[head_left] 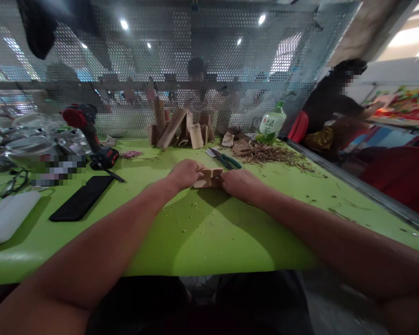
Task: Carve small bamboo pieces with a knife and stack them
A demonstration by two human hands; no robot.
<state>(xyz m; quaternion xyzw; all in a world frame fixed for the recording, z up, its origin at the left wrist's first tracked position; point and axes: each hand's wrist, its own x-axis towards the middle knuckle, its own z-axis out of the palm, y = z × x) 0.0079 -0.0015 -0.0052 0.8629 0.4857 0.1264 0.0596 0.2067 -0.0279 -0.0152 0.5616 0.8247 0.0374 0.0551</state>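
A pale piece of wood [208, 182] with a notch in its upper edge is at the middle of the green table. My left hand [185, 175] grips its left end, fingers closed. At the right end, my right hand [242, 185] is closed, and a thin dark tip shows at the wood beside its fingers; what it belongs to is hidden in the hand. Just behind lies a hand tool with dark green handles [231, 161], like pliers or shears. Small pale chips [195, 204] are scattered on the table in front of the wood.
Bamboo-like pieces [176, 128] stand at the back, near a heap of thin brown shavings [275, 156] and a green-labelled bottle [271, 123]. On the left are a cordless drill [91, 132], a black phone-like slab [82, 197] and a white case [12, 216]. Another person [330, 102] sits at right.
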